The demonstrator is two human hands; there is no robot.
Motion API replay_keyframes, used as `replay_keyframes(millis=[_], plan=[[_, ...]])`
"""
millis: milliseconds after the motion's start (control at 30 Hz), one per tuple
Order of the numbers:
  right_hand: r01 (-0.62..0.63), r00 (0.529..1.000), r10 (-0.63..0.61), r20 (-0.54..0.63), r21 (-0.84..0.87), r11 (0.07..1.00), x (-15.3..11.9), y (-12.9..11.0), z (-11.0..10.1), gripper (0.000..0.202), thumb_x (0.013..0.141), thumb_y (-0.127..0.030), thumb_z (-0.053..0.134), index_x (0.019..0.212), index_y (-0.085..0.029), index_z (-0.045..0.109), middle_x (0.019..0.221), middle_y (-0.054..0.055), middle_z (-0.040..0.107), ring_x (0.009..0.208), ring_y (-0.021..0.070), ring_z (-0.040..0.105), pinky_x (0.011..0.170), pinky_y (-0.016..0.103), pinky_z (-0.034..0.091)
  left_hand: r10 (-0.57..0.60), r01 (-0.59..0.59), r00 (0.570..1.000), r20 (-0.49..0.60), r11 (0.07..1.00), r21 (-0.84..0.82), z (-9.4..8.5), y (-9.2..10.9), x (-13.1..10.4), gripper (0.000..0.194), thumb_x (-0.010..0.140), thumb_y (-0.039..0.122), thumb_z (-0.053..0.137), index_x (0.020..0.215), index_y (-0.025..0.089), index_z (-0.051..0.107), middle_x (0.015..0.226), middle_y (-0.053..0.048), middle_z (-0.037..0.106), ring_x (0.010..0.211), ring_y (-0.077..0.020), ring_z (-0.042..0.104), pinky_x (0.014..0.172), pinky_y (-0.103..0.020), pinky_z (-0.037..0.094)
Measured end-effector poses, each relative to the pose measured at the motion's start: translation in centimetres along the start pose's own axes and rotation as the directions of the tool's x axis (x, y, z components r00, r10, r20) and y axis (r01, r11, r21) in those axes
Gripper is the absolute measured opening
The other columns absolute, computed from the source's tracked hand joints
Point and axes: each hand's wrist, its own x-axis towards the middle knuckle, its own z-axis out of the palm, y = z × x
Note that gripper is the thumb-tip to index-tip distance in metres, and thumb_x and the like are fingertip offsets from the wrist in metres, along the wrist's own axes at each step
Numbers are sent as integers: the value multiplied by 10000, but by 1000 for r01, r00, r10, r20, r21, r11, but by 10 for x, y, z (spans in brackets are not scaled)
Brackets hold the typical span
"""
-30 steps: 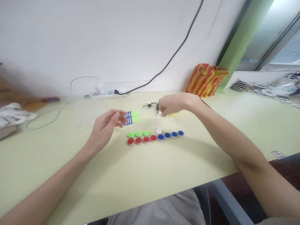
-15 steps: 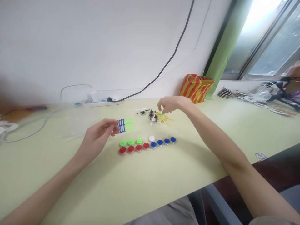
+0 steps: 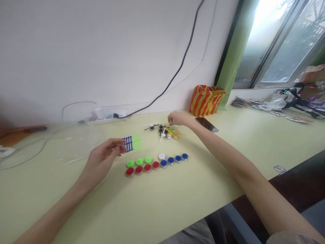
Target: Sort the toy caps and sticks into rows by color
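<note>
My left hand (image 3: 105, 154) hovers at the left, fingers loosely bent and thumb apart. Its fingertips overlap the edge of a blue rack of thin rods (image 3: 129, 144), which lies beside a light green one (image 3: 137, 141). My right hand (image 3: 178, 118) reaches to the back of a pile of small parts, fingertips bent down around a green disc (image 3: 171, 127). Part of its grip is hidden. Black discs (image 3: 160, 129), yellow rods (image 3: 175, 133) and white pieces make up the pile. In front stand rows of clear-based discs: green (image 3: 139, 161), red (image 3: 138, 170), blue (image 3: 171, 160) and one white (image 3: 161, 156).
A red-and-yellow striped bag (image 3: 206, 100) stands against the wall, with a dark phone (image 3: 207, 124) in front. Clear plastic (image 3: 81, 140) and a power strip (image 3: 108, 117) with a black cable are at the left. Wheel-like parts (image 3: 276, 113) lie far right.
My right hand has come lower onto the pile, its fingers closing at the green disc. The view has shifted, and the phone now shows. My left hand stays by the blue rack.
</note>
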Motion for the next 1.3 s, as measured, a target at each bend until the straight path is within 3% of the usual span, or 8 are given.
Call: replay_keyframes(millis=[200, 367, 600, 900, 1000, 1133, 1200, 1300], plan=[[33, 999, -37, 18, 188, 982, 4, 15, 12, 220, 924, -264, 654, 1060, -152, 787, 1083, 95, 789, 892, 161, 674, 714, 211, 446, 12, -12, 1000, -13, 1000, 4, 1, 2, 0, 295, 932, 510, 611, 1055, 264, 717, 952, -70, 736, 903, -263, 689, 806, -412, 587], [14, 994, -31, 101, 161, 987, 5, 19, 9, 281, 888, -365, 722, 1051, -143, 780, 1096, 113, 784, 867, 167, 686, 675, 204, 446, 25, -25, 1000, -4, 1000, 1, 1, 2, 1, 302, 931, 515, 611, 1062, 262, 714, 956, -74, 736, 896, -262, 685, 802, -417, 580], [-116, 991, 111, 80, 61, 991, 3, 32, 6, 253, 872, -221, 687, 1108, -147, 741, 1179, 127, 748, 861, 163, 661, 618, 216, 407, -20, 20, 1000, 1, 999, -36, 2, 2, -1, 293, 958, 488, 594, 1096, 251, 698, 983, -65, 721, 946, -250, 678, 894, -430, 555], [-182, 977, 154, 144, 206, 962, -7, 47, -7, 246, 891, -213, 638, 1108, -128, 714, 1087, 114, 746, 782, 144, 648, 634, 221, 450, 12, -11, 1000, 26, 999, -42, 5, 0, -3, 263, 977, 432, 571, 1117, 237, 678, 975, -59, 701, 932, -231, 655, 897, -407, 533], [-290, 956, 285, 72, 60, 955, -10, 44, -11, 239, 849, -179, 664, 1076, -161, 734, 1104, 112, 744, 783, 172, 659, 655, 258, 450, 1, 0, 1000, 3, 998, -61, 6, 1, -4, 257, 975, 423, 579, 1107, 227, 680, 964, -54, 698, 931, -224, 660, 931, -418, 540], [-371, 918, 358, -168, -51, 927, -13, 33, -21, 239, 845, -126, 635, 1063, -170, 723, 1134, 147, 728, 939, 248, 665, 725, 304, 445, 3, -4, 1000, -16, 996, -86, 6, 1, -4, 269, 978, 437, 581, 1086, 214, 684, 943, -52, 686, 925, -219, 662, 942, -420, 557], [-317, 922, 313, -229, 23, 948, -14, 23, -29, 203, 873, -131, 612, 1055, -162, 696, 1118, 148, 725, 945, 244, 653, 720, 300, 439, 5, -6, 1000, -18, 996, -88, 6, 1, -4, 284, 981, 454, 585, 1096, 216, 687, 948, -54, 689, 931, -221, 665, 938, -420, 561], [-67, 964, 136, -228, 289, 955, -15, -4, -40, 92, 922, -172, 596, 1005, -160, 634, 1043, 120, 719, 832, 179, 626, 682, 265, 439, -5, 3, 999, -33, 997, -83, 6, 2, -4, 313, 969, 492, 615, 1111, 224, 693, 1001, -62, 709, 954, -231, 677, 932, -423, 563]])
